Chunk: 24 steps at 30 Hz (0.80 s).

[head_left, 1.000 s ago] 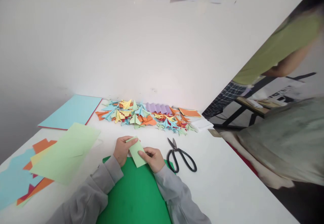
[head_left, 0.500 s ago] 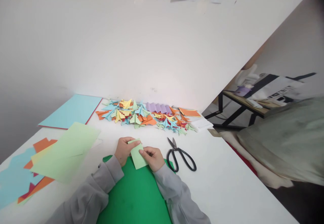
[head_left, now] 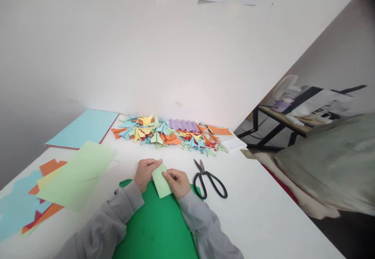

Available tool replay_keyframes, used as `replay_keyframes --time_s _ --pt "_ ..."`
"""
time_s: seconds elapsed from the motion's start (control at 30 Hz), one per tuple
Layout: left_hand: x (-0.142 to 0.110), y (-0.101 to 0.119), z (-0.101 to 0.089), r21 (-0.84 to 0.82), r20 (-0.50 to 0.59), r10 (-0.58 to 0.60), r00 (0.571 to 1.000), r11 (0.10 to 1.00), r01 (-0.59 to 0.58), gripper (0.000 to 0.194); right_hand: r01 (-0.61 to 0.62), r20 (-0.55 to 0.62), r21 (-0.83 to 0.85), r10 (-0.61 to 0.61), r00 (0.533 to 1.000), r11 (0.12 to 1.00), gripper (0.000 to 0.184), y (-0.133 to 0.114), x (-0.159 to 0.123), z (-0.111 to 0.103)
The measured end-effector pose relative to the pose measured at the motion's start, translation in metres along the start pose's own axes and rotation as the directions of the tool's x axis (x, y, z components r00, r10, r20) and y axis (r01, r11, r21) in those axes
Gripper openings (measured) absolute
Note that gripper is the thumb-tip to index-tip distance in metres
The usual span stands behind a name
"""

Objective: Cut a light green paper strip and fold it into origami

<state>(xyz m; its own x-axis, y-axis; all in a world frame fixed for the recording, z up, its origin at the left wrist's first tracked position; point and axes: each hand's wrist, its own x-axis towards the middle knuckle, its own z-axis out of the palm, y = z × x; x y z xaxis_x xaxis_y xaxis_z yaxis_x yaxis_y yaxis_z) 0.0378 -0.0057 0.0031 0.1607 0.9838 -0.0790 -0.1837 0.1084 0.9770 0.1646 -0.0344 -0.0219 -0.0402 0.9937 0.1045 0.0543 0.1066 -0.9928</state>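
Head view: at lower centre of the frame, the left hand (head_left: pixel 144 174) and right hand (head_left: pixel 179 183) both pinch a small rectangular pale-green paper (head_left: pixel 161 184) over a broad bright-green sheet (head_left: pixel 155 227); uneven thumb pressure could skew a crease, and opposing pulls could tear it.

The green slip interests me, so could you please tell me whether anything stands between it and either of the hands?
Nothing visible does: the left hand and right hand both hold the green slip directly. The nearby scissors lie off to the right hand's right.
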Motion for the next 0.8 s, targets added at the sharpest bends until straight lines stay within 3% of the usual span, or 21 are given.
replay_keyframes --time_s 0.13,0.37,0.53,0.67,0.8 --pt "0.002 -0.004 0.000 -0.060 0.013 -0.012 1.000 0.998 0.012 0.037 0.013 -0.073 -0.032 -0.015 0.997 0.999 0.031 0.004 0.001 0.000" --pt "0.006 -0.008 -0.002 -0.075 0.115 0.041 0.993 0.997 -0.032 0.022 0.019 -0.257 0.047 -0.006 0.966 0.999 0.032 0.012 0.006 -0.007" --pt "0.007 -0.012 -0.004 -0.098 0.063 0.030 0.998 0.995 -0.023 0.025 0.026 -0.268 0.030 -0.017 0.963 0.999 0.027 0.006 0.005 -0.006" --pt "0.007 -0.009 -0.004 -0.027 0.034 0.060 0.998 0.998 -0.059 0.031 0.018 -0.240 0.035 -0.009 0.971 0.999 0.028 0.002 0.004 -0.005" --pt "0.007 -0.005 -0.004 0.055 -0.073 0.135 0.988 0.990 -0.131 0.022 0.012 -0.231 0.018 -0.008 0.973 1.000 0.030 0.007 0.004 -0.005"
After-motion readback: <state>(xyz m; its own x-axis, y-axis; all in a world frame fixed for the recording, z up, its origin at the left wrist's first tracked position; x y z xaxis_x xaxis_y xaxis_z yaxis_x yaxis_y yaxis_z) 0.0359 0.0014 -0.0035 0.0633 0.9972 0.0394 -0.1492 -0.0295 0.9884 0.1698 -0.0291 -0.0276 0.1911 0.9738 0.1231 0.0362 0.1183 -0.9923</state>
